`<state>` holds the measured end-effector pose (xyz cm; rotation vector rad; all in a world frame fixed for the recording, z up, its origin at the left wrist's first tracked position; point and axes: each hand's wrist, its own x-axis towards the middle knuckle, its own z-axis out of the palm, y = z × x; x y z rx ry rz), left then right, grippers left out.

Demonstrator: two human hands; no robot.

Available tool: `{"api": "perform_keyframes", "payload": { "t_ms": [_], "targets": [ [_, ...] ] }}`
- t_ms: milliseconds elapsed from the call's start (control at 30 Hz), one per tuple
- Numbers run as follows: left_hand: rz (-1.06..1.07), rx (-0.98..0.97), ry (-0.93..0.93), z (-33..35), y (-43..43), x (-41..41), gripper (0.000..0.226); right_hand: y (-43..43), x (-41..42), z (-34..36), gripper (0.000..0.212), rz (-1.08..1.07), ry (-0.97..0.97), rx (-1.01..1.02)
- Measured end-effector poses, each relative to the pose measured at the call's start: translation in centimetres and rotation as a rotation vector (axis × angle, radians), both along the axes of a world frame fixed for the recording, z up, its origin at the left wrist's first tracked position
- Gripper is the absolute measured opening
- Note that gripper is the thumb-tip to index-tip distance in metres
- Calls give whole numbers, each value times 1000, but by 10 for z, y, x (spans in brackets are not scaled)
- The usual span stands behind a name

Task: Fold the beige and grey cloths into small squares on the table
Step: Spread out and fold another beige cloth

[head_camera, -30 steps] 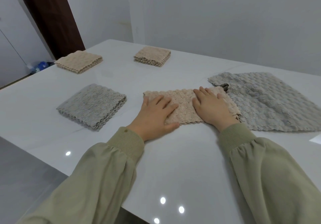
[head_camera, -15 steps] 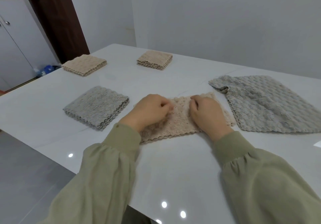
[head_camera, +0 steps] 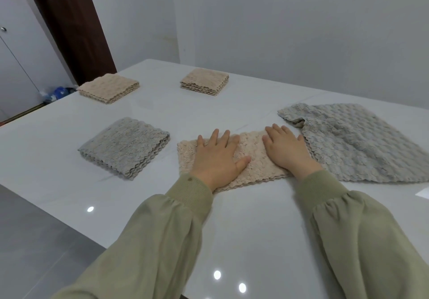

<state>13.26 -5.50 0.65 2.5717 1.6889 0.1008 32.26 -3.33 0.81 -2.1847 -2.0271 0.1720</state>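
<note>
Beige cloth (head_camera: 250, 157) lies on glossy white table (head_camera: 243, 229) by grey walls; left hand (head_camera: 217, 159) and right hand (head_camera: 286, 151) press it, fingers flat.

Three beige textured fabric cloths: a folded beige square (head_camera: 108, 90) at ten o'clock, a second folded beige square (head_camera: 204, 84) at twelve, and a beige strip (head_camera: 251, 145) at centre. Two grey textured cloths: a folded grey square (head_camera: 124, 146) at nine and a spread grey cloth (head_camera: 362, 145) at three. Two hands: left hand (head_camera: 216, 159), right hand (head_camera: 286, 150).
</note>
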Motion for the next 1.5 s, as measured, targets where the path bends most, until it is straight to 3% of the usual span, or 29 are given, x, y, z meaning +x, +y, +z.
{"api": "perform_keyframes", "payload": {
  "t_ms": [100,200,333,467,633,733,833,933,1033,1167,1300,1400,1500],
  "targets": [
    [-11,91,-89,6,-2,1,69,3,10,0,40,-9,99,150],
    [12,131,-179,11,-5,7,66,3,12,1,45,6,142,192],
    [-37,-34,-24,3,-7,14,72,8,12,2,56,37,79,139],
    [-48,-67,29,-1,-3,16,75,14,14,6,57,-29,74,63],
    [-52,-69,31,-1,-4,16,79,14,14,16,36,-101,73,107],
    [-51,-53,15,-1,-3,15,82,9,12,24,14,-109,232,190],
    [-37,-23,-31,-2,-5,15,88,2,7,37,19,-106,474,256],
    [-14,28,-165,-1,-7,15,90,-9,0,55,24,-18,526,351],
    [-36,59,-482,12,-4,15,77,-21,-8,69,28,102,542,427],
    [-33,-133,-954,47,1,16,57,-36,-15,86,32,170,523,458],
    [-70,-90,-865,79,7,14,7,-50,-20,93,29,142,577,494],
    [-44,-57,-838,89,8,12,6,-54,-13,97,30,36,592,382],
    [-9,-33,-850,91,10,8,10,-53,5,86,29,-27,735,166]
  ]
}}
